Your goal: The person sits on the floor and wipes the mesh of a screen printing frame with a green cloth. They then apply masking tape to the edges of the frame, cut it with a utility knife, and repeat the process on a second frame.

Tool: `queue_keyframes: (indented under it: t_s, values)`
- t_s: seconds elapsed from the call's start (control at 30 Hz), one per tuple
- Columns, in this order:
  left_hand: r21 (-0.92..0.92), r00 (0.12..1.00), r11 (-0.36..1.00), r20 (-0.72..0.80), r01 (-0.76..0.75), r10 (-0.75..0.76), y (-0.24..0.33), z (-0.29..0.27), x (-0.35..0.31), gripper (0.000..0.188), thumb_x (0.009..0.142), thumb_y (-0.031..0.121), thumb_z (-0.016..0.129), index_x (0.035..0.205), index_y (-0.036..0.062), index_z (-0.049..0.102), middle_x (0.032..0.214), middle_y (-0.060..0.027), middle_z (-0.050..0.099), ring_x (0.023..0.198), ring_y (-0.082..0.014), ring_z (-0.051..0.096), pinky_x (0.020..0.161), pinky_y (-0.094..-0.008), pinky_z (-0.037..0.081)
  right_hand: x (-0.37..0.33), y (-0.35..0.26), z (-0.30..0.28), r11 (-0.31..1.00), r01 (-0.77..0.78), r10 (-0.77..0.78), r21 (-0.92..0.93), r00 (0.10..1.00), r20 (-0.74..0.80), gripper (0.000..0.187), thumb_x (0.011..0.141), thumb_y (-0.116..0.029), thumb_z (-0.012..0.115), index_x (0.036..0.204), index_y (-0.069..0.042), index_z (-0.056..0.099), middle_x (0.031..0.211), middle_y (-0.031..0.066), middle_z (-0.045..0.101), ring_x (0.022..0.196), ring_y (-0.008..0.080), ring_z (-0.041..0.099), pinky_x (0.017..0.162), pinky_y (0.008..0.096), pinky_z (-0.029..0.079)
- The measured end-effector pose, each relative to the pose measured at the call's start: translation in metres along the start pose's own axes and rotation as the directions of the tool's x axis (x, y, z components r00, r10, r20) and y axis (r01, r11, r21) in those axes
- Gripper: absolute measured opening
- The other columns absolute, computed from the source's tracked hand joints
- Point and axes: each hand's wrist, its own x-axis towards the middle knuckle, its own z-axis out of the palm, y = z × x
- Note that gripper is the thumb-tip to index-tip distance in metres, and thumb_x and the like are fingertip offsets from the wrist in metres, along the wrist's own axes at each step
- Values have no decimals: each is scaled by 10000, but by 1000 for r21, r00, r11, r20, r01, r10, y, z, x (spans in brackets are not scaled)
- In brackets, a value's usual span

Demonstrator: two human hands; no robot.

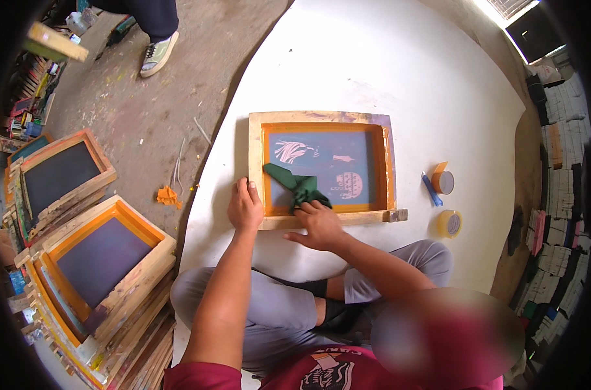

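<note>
In front of me a wooden screen-printing frame (321, 117) lies on a white sheet, its inner edges lined with orange tape. Pale stencil shapes show in the blue-grey mesh (324, 140). My left hand (246, 205) grips the frame's left side near the lower corner, fingers over the wood. A crumpled dark green cloth (295, 185) rests on the lower left of the mesh. My right hand (319, 225) presses on that cloth, its fingertips bunched into the folds and the thumb stretched out to the left.
Right of the frame are an orange tape roll (443, 182), a blue cutter-like tool (431, 189) and a clear yellowish tape roll (449, 223). Stacked wooden screens (168, 242) stand on the left. Orange scraps (169, 197) lie on the floor. Another person's shoe (158, 56) is at the upper left.
</note>
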Motion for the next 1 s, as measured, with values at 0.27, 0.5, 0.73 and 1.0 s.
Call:
queue_keyframes:
  t_s: [0.27,0.5,0.73,1.0]
  values:
    - [18,1000,1000,12,15,-15,1,-4,2,286,1086,339,458,1221,113,571,1147,-179,667,1002,-440,668,799,-565,543,53,-43,20,996,-37,21,87,984,178,571,738,-392,774,1204,-69,716,1260,102,645,1174,333,592,977,475,525]
    - [5,1000,1000,3,-18,18,2,-2,2,310,1091,349,451,1247,111,573,1170,-178,670,1025,-447,662,826,-563,540,47,-19,28,966,49,-71,252,994,78,533,766,-389,754,1183,-57,727,1186,130,671,1125,357,607,978,459,533]
    - [14,1000,1000,26,7,-7,2,-3,2,345,1098,369,426,1272,110,572,1214,-174,663,1038,-439,666,826,-561,542,17,-2,-7,998,-58,58,-3,993,105,660,887,-623,698,1088,4,726,1123,211,695,1082,406,644,982,475,527]
    - [-9,987,996,135,89,-87,12,-16,3,491,1110,431,380,1401,79,560,1294,-204,679,1167,-425,646,959,-523,507,-61,99,-83,907,-409,420,-98,887,190,817,952,-733,530,1137,36,737,1214,219,702,1201,402,627,1044,484,501]
